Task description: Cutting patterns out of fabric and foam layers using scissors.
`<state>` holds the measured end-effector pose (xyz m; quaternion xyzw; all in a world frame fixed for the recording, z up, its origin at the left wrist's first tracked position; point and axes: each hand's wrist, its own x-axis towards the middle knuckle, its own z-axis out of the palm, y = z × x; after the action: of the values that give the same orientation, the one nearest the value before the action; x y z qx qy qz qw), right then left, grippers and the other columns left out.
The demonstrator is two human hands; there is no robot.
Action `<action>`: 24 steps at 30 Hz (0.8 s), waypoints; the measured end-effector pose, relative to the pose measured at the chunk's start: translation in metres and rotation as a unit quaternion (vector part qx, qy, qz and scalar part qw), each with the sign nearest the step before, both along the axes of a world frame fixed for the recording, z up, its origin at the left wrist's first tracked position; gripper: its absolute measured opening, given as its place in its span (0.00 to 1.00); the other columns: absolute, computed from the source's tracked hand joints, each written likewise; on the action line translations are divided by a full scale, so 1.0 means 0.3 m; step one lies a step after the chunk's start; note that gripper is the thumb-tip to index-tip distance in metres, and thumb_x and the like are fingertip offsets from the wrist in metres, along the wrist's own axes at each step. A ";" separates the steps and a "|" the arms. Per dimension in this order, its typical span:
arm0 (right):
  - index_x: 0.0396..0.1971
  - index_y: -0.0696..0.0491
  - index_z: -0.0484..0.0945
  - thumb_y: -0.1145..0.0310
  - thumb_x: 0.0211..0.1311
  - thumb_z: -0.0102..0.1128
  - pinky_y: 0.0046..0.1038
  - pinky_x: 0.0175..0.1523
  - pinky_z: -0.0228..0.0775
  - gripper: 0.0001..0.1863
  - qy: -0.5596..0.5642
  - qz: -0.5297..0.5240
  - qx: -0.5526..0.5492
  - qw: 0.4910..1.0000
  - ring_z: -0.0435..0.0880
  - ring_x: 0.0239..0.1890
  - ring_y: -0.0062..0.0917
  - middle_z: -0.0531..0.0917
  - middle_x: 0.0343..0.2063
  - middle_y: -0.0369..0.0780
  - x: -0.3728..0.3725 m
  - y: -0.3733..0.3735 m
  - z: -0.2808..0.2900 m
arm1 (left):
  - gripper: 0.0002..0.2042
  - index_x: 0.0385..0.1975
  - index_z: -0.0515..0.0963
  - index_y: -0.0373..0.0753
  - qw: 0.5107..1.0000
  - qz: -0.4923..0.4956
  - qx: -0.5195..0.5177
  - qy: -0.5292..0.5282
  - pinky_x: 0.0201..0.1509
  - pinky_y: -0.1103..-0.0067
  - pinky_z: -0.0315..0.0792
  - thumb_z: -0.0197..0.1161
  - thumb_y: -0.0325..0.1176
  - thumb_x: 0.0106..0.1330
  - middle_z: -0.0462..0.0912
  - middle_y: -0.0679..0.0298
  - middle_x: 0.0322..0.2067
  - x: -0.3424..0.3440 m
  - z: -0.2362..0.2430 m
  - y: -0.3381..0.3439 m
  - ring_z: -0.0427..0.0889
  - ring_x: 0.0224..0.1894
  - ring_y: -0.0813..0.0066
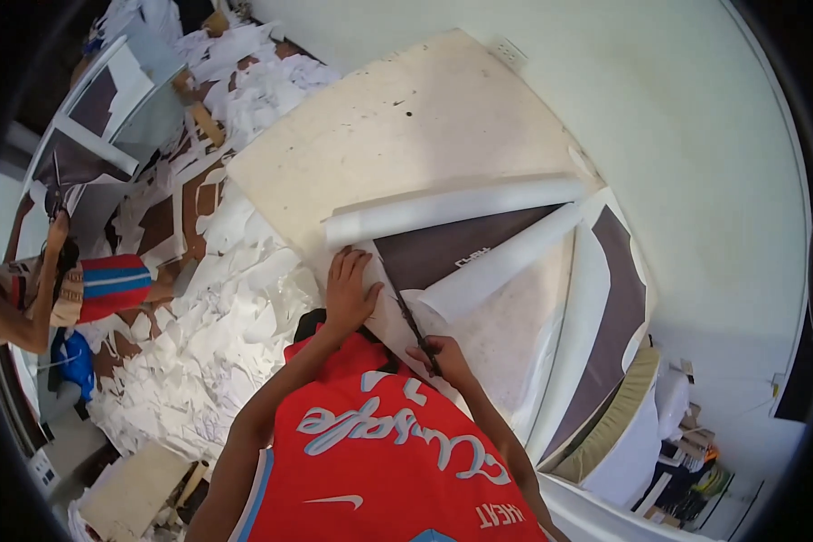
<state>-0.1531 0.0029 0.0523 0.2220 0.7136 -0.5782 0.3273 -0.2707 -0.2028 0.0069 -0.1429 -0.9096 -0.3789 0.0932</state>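
Observation:
My left hand (348,294) lies flat, fingers spread, on the white margin of a sheet at the near edge of the table. My right hand (441,355) is closed round the handles of dark scissors (410,320), whose blades point away from me along the sheet. Between two curled white flaps shows the dark brown printed face of the sheet (452,237). The far white roll (461,208) lies across the cream tabletop (406,135). Another curled piece with a brown face (605,316) lies to the right.
White scraps (226,361) are heaped on the floor at left. A co-worker (63,280) stands at another table there, holding scissors over a brown and white sheet. A wall with an outlet (508,52) borders the table's far right. An olive-edged padded piece (614,425) leans at lower right.

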 end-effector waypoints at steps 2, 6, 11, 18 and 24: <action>0.14 0.55 0.71 0.58 0.55 0.70 0.22 0.18 0.59 0.22 0.014 -0.005 0.017 1.000 0.67 0.11 0.17 0.69 0.09 0.33 -0.025 -0.008 0.018 | 0.28 0.52 0.71 0.39 1.000 -0.009 0.008 0.000 0.67 0.62 0.58 0.71 0.31 0.48 0.69 0.57 0.54 -0.001 0.012 -0.001 0.61 0.64 0.51; 0.15 0.56 0.72 0.56 0.55 0.70 0.21 0.18 0.59 0.21 0.032 0.018 0.010 0.999 0.68 0.12 0.17 0.70 0.10 0.33 -0.055 -0.009 0.016 | 0.28 0.53 0.71 0.39 1.000 -0.010 0.016 -0.010 0.67 0.62 0.57 0.71 0.31 0.48 0.69 0.57 0.54 0.001 0.027 0.014 0.61 0.64 0.52; 0.18 0.55 0.74 0.54 0.56 0.69 0.21 0.18 0.59 0.21 0.030 -0.005 -0.005 1.000 0.68 0.12 0.16 0.71 0.11 0.33 -0.102 -0.043 -0.021 | 0.30 0.54 0.70 0.39 1.000 -0.012 0.010 -0.012 0.67 0.63 0.57 0.71 0.31 0.48 0.68 0.58 0.55 0.004 0.030 0.013 0.61 0.64 0.53; 0.18 0.55 0.74 0.53 0.56 0.69 0.20 0.18 0.59 0.21 0.055 -0.012 -0.008 0.998 0.68 0.12 0.15 0.71 0.12 0.32 -0.221 -0.093 -0.019 | 0.30 0.55 0.70 0.40 1.000 -0.012 0.011 -0.019 0.68 0.63 0.56 0.71 0.31 0.48 0.67 0.57 0.55 0.000 0.023 0.005 0.61 0.64 0.53; 0.16 0.57 0.75 0.49 0.52 0.71 0.20 0.17 0.59 0.25 0.109 -0.010 -0.016 0.994 0.69 0.12 0.15 0.72 0.10 0.33 -0.300 -0.113 -0.047 | 0.30 0.55 0.70 0.40 1.000 -0.019 0.006 -0.013 0.67 0.62 0.56 0.69 0.29 0.47 0.68 0.57 0.54 0.009 0.041 -0.012 0.61 0.65 0.54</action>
<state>-0.2431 -0.0310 0.0381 0.1592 0.7333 -0.6138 0.2451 -0.2680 -0.2063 0.0193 -0.1548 -0.9056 -0.3877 0.0745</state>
